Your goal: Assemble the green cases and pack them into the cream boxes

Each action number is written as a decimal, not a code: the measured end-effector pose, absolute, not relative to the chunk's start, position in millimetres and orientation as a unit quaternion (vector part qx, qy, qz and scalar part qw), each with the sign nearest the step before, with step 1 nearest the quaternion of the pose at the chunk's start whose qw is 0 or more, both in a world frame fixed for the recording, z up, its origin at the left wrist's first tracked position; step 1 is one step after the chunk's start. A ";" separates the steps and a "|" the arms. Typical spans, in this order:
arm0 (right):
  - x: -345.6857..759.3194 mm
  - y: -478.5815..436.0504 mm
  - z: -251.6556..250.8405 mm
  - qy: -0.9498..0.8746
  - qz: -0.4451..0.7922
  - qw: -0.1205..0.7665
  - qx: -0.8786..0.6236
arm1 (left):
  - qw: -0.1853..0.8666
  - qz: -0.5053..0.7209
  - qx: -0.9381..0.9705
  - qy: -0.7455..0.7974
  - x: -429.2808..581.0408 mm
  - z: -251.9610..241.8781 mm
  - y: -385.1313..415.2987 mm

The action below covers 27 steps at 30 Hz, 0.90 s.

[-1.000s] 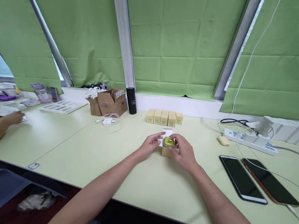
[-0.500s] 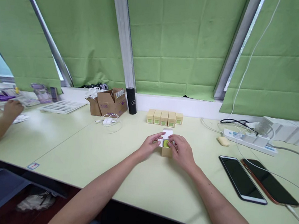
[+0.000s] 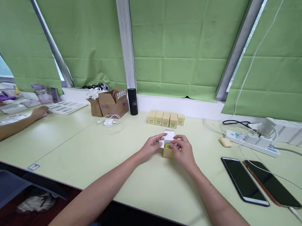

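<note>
A small cardboard box (image 3: 168,153) stands on the table before me, its white-lined lid (image 3: 169,134) raised at the back. Inside the box lies a yellow-green item (image 3: 167,145), partly hidden, whose kind I cannot make out. My left hand (image 3: 150,147) grips the left side of the box by its open white side flap, thumb and fingers bent around it. At the opening's right edge, the fingertips of my right hand (image 3: 184,153) are drawn together on the box and cover that side of it.
Several matching closed boxes (image 3: 166,119) stand in a row farther back. Left of them are a black bottle (image 3: 132,102), a brown carton (image 3: 112,104) and a white charger (image 3: 108,122). Two phones (image 3: 245,181) and a power strip (image 3: 252,143) lie right. Another person's hand (image 3: 40,112) reaches in left.
The yellow-green item sits lower in the box, and my right fingertips have shifted slightly right off it. My left hand stays put. The other person's arm has stretched rightward.
</note>
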State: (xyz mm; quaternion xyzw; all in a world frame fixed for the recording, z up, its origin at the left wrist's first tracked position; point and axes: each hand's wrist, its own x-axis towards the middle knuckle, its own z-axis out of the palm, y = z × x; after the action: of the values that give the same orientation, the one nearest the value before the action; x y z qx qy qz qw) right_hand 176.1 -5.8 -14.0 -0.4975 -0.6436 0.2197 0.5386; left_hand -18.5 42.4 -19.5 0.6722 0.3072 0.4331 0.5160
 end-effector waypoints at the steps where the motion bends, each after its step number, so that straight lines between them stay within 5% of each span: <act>1: 176.1 -5.7 -13.9 -0.643 0.222 0.537 -0.499 | 0.517 0.431 0.673 0.306 -18.5 -19.5 42.5; 14: 185.2 -1.4 -16.7 -0.588 0.209 0.579 -0.525 | 0.542 0.436 0.650 0.306 -19.1 -19.8 43.0; 27: 186.5 2.2 -10.9 -0.435 0.446 0.593 -0.511 | 0.545 0.454 0.615 0.344 -19.6 -13.2 43.2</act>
State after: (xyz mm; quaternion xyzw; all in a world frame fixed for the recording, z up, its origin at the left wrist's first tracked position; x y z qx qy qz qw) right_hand 186.5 2.2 -10.9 -0.5107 -0.4346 0.4462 0.5926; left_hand -19.6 43.2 -13.2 0.6149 0.3443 0.4541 0.5452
